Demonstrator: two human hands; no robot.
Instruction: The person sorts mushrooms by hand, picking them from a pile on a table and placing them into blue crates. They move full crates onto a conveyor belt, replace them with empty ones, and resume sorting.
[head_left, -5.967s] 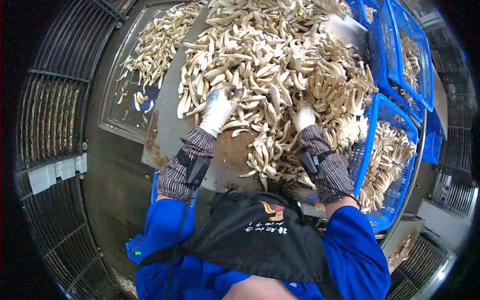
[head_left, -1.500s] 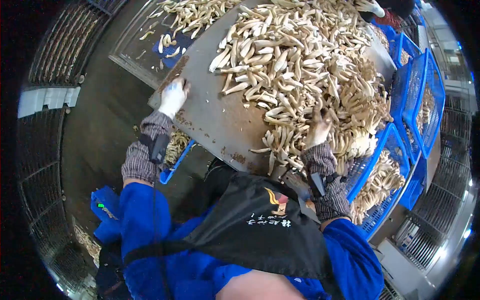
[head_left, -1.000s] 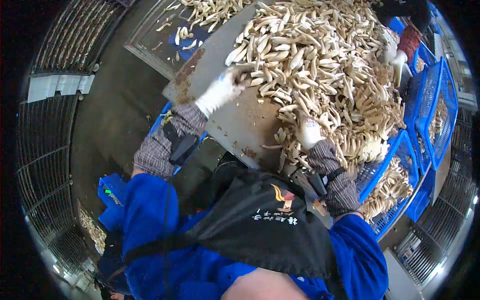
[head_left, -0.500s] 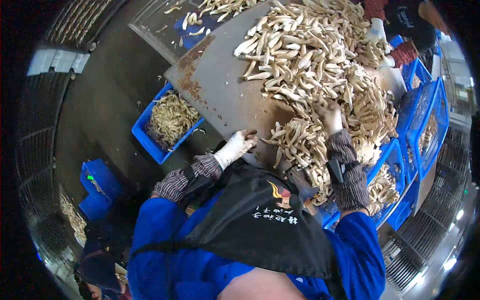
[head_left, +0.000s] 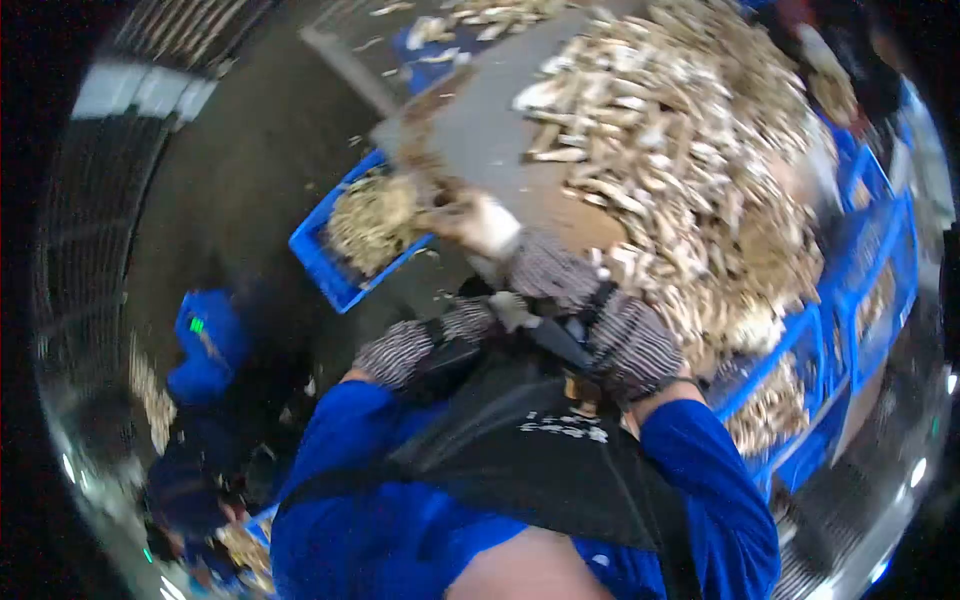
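Note:
A large heap of pale, long-stemmed mushrooms point(head_left: 650, 120) covers much of the metal table point(head_left: 490, 100). My right hand point(head_left: 465, 217), in a white glove with dark, soiled fingertips, reaches across to the table's left edge, near the blue crate. Motion smears its fingers, so whether it holds a mushroom does not show. My left hand point(head_left: 510, 310) is close to my body, just below the right forearm, its fingers blurred and partly hidden. Thin trimmings or small mushrooms point(head_left: 372, 225) fill the blue crate point(head_left: 345, 290) on the floor, left of the table.
Blue crates point(head_left: 800, 350) with mushrooms stand along the right side. A co-worker's gloved hand point(head_left: 830, 80) is at the far right of the heap. Another person point(head_left: 190, 490) is at the lower left, near a blue container point(head_left: 210, 340). A blue mesh piece point(head_left: 425, 65) lies behind the table.
My right hand has left the mushroom heap and swung left across my body to the table edge. My left hand has drawn in beneath it. The view has shifted slightly.

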